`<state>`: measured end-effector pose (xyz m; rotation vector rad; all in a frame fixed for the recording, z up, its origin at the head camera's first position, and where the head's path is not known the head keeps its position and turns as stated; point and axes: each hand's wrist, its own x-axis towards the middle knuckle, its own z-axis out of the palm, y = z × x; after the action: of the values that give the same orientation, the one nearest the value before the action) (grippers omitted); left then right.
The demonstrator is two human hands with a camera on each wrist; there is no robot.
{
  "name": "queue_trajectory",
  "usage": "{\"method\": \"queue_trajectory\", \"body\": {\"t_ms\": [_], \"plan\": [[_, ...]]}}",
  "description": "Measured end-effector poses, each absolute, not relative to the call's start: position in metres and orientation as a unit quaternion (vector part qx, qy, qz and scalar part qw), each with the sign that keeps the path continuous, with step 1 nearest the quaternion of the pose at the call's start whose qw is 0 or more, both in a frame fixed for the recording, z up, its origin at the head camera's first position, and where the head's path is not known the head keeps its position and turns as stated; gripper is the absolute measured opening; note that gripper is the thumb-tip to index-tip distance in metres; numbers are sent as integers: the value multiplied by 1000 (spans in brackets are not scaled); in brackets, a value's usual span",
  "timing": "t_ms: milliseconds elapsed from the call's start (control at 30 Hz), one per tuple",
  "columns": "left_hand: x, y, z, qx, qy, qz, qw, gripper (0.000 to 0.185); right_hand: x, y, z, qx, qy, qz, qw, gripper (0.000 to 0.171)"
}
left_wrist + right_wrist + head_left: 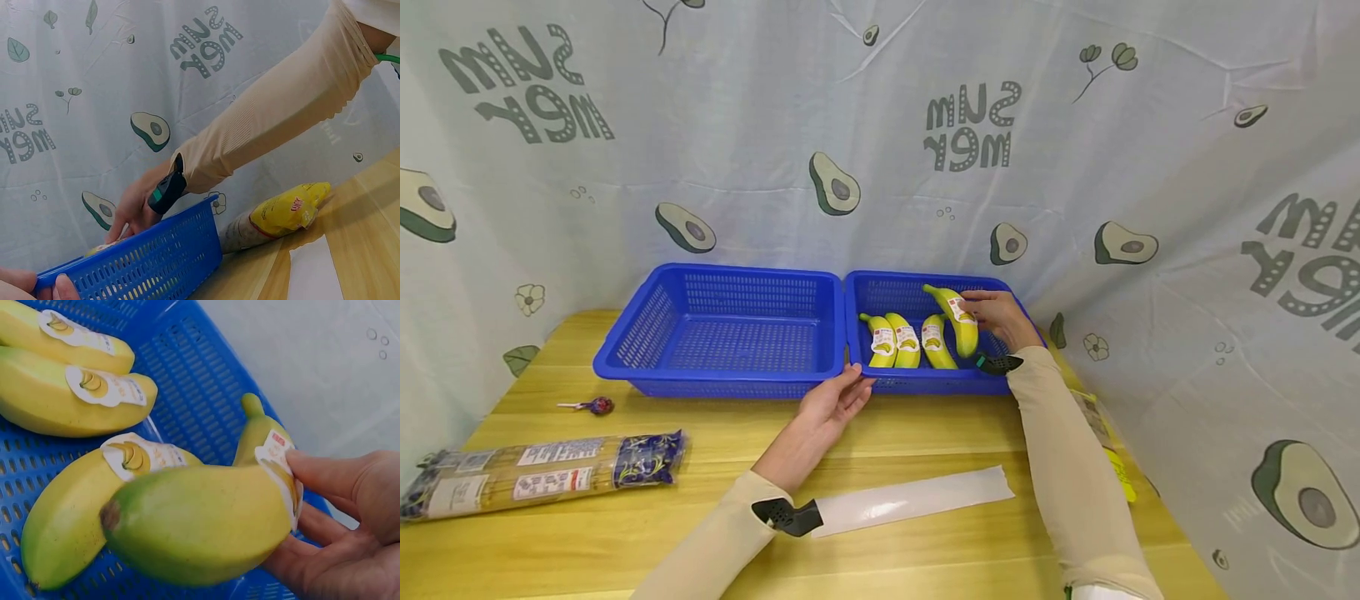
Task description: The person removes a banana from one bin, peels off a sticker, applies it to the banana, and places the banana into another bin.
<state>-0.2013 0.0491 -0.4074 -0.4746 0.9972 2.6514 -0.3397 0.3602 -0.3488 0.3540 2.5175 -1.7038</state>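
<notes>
Two blue baskets stand side by side at the back of the wooden table. The right basket [865, 292] holds three labelled bananas [907, 340]. My right hand [1000, 318] grips a fourth banana [961, 321] over that basket; in the right wrist view this banana [206, 525] lies in my fingers [325, 481] just above the others [69, 394]. My left hand [835, 400] rests with straight fingers on the front rim between the baskets, its fingertips [62, 287] on the rim of the right basket [150, 256]. Nothing lies in the left basket [722, 333].
A long packet of noodles [542, 475] lies at the front left, a lollipop [591, 406] near it. A clear plastic sleeve [917, 498] lies in front of me. A yellow packet [281, 212] lies by the right basket against the avocado-print cloth [1075, 167].
</notes>
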Motion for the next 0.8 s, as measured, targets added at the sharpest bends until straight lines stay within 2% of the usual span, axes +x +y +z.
{"method": "queue_trajectory", "body": {"t_ms": [367,800], "plan": [[-201,49,-407,-157,337,918,140,13,-335,362,-355,113,831,-539,76,53],[-202,47,-406,-158,339,916,146,14,-338,368,-359,108,850,-508,89,53]]}}
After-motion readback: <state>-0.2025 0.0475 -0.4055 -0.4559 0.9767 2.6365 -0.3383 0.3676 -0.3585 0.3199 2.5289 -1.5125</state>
